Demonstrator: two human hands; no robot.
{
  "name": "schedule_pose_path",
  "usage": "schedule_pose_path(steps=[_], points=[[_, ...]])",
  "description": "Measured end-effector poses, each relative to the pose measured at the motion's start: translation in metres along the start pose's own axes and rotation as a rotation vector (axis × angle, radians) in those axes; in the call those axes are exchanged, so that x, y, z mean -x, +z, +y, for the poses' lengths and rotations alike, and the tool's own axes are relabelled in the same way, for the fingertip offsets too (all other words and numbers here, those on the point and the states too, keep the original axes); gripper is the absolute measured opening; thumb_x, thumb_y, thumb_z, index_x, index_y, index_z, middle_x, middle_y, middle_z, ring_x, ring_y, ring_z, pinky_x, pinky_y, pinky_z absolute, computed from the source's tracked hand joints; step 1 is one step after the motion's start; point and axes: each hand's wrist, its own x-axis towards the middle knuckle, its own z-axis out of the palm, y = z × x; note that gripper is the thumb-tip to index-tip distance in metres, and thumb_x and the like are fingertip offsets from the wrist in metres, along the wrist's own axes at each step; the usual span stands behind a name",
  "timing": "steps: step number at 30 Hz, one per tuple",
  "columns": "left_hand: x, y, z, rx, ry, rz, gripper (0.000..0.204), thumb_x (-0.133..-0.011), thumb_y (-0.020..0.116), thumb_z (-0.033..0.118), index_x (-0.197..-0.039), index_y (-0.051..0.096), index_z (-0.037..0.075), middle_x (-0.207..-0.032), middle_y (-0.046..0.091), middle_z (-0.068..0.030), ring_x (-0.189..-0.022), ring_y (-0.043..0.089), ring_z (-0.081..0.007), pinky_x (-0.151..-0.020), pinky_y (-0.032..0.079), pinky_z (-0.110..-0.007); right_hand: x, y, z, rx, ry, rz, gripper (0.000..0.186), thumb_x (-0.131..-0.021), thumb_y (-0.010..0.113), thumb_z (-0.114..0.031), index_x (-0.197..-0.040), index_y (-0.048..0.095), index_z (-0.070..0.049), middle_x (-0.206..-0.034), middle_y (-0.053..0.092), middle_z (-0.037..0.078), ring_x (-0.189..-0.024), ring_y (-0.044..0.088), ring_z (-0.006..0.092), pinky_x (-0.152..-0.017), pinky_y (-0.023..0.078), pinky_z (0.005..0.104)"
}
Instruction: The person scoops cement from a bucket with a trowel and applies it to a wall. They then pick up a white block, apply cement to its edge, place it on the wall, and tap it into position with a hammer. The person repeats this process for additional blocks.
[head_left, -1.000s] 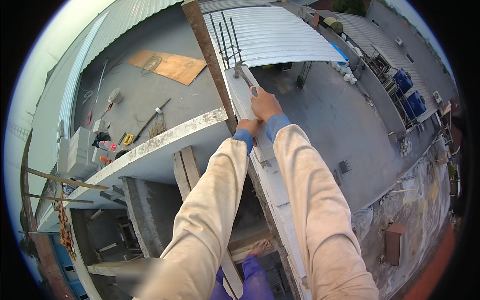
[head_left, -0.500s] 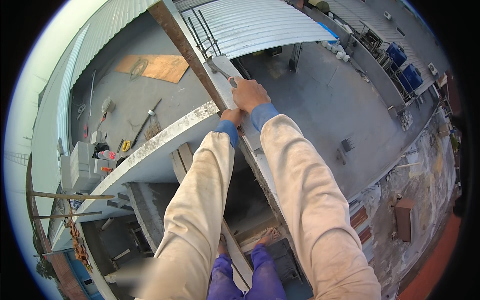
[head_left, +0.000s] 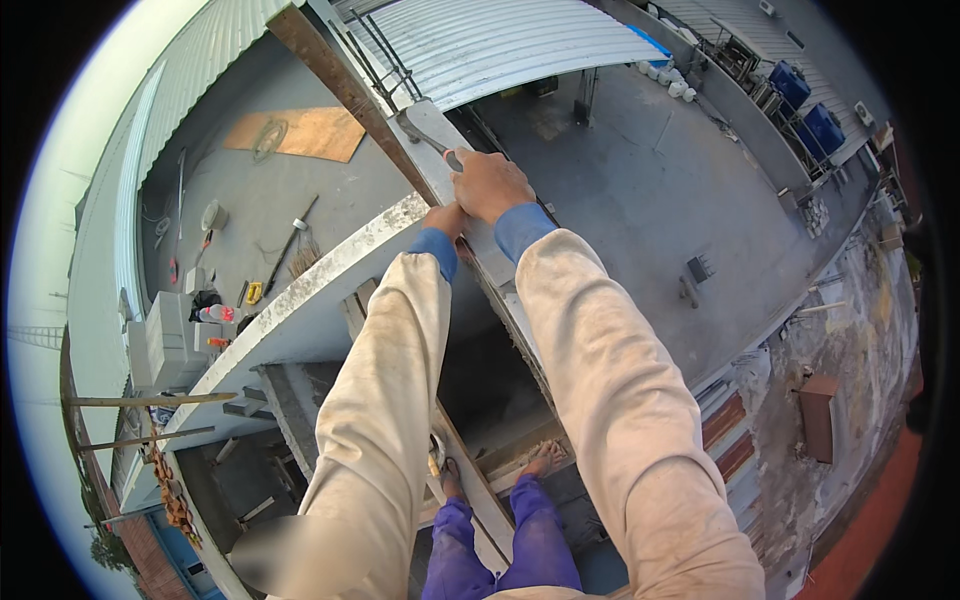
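looking down from above at a building site, with both arms in pale, dirt-marked sleeves stretching toward twelve o'clock. gripping a hammer in the right hand, closed firmly around the handle; pointing the hammer's head toward eleven o'clock, over the narrow pale wall top. holding it by the handle, apparently to keep the head free and at arm's reach. too close to tell whether touching the wall there.

tucking the left hand just beside the right, at about eight o'clock from it, near the wall's edge; partly hidden, so cannot tell how far open or whether holding anything. perhaps placed there for steadiness.

leaning at a slant along the wall's left side, toward eleven o'clock, a long brown board; jutting up beyond the hammer, dark steel rods, probably for tying into later concrete.

standing with bare feet between five and six o'clock, spread apart near a narrow plank, seemingly for balance above a deep gap. lying flat on the grey floor between ten and eleven o'clock, a plywood sheet with a coil on it; stacked at nine o'clock, grey blocks.
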Motion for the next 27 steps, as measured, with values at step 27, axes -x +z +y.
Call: schedule_pose_path(steps=[27], points=[[0.003, -0.005, 0.014, -0.094, -0.050, -0.018, 0.051, -0.095, 0.078, 0.033, -0.125, 0.064, -0.006, -0.118, 0.070, -0.0217, -0.098, 0.073, -0.0350, -0.086, 0.064, -0.050, 0.218, 0.023, 0.081, -0.175, -0.028, 0.207, 0.046, -0.101, 0.065, -0.024, -0.146, 0.060, -0.012, -0.105, 0.074, 0.019, -0.093, 0.071, 0.0399, -0.080, 0.056, 0.0500]])
